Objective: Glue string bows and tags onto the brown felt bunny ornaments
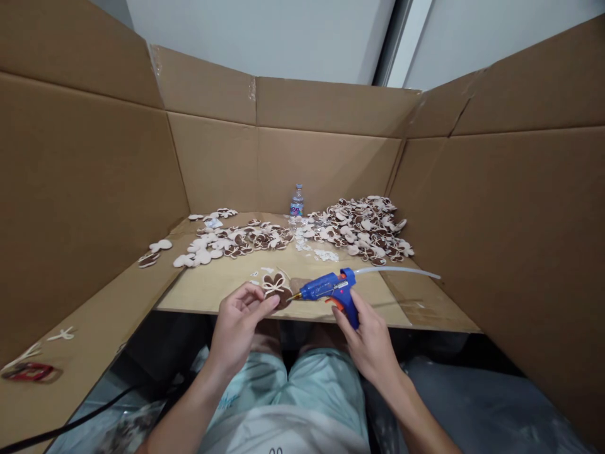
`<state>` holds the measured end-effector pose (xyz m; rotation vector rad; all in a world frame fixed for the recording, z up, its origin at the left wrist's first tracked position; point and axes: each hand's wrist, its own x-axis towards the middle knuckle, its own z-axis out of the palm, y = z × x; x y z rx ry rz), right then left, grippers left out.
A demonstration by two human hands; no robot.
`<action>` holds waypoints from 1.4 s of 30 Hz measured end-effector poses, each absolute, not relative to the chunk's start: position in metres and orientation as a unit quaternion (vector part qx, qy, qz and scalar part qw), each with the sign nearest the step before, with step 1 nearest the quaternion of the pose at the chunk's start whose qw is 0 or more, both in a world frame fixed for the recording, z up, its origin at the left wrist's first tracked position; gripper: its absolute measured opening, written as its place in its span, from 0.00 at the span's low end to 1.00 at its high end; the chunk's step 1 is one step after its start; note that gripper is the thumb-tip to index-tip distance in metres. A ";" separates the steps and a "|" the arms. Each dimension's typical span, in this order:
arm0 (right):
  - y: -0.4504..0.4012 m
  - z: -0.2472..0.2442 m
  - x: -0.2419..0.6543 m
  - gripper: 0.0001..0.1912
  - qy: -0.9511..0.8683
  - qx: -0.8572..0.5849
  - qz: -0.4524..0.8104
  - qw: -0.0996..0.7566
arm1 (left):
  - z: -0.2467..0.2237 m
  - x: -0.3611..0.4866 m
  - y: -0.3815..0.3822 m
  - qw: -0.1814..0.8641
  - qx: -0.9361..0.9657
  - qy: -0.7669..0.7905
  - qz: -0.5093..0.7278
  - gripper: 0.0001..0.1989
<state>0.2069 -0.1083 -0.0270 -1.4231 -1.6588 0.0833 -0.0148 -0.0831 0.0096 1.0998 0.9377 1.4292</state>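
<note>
Head view, writing: we see a label on the clear bottle (297, 207), its letters too small for us to read, and a pale sticker with unreadable print on the blue glue gun (326, 287).
Shorts: we make out script on the pale green cloth (231, 400), but cannot read it.
Work surface: we have a smooth tan board (217, 287) before us, with cardboard walls (331, 154) at the left, back and right; whitish panels (259, 31) stand beyond.
Left hand: our left hand (239, 318) has thumb and fingertips clamped on the brown piece (276, 290), held near the board's front edge; it is fuzzy-looking and rounded, with a cream cord bow.
Right hand: our right hand (371, 337) is wrapped around the glue gun's handle, fingers by the orange trigger; the metal nozzle is at the brown piece's right edge, touching or not we cannot tell.
Glue stick: a translucent, slightly curved rod (401, 270) extends from the gun's back.
Heaps: brown and cream pieces lie in a left heap (236, 241) and a taller right heap (368, 227).
Left side: a red tool (31, 372) lies near loose cream bows (61, 333).
</note>
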 end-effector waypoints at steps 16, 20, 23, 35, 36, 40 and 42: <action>-0.090 -0.033 0.225 0.22 -0.658 -0.640 0.001 0.397 | 0.008 -0.016 -0.079 0.522 0.470 0.398 0.591 0.14; -0.067 -0.047 0.242 0.19 -0.645 -0.702 -0.001 0.303 | 0.005 -0.024 -0.069 0.525 0.468 0.414 0.578 0.16; -0.054 -0.062 0.249 0.16 -0.640 -0.714 -0.016 0.283 | 0.004 -0.037 -0.057 0.493 0.461 0.433 0.598 0.19; -0.053 -0.078 0.249 0.24 -0.601 -0.739 -0.117 0.280 | 0.000 -0.081 -0.033 0.320 0.466 0.487 0.665 0.11; -0.054 -0.073 0.238 0.23 -0.620 -0.718 -0.120 0.291 | 0.001 -0.082 -0.034 0.320 0.462 0.489 0.667 0.10; -0.050 -0.054 0.167 0.12 -0.809 -0.514 0.059 0.280 | 0.004 -0.082 -0.037 0.326 0.453 0.483 0.674 0.10; -0.038 -0.049 0.128 0.15 -0.845 -0.461 0.112 0.247 | 0.004 -0.081 -0.037 0.333 0.453 0.475 0.677 0.10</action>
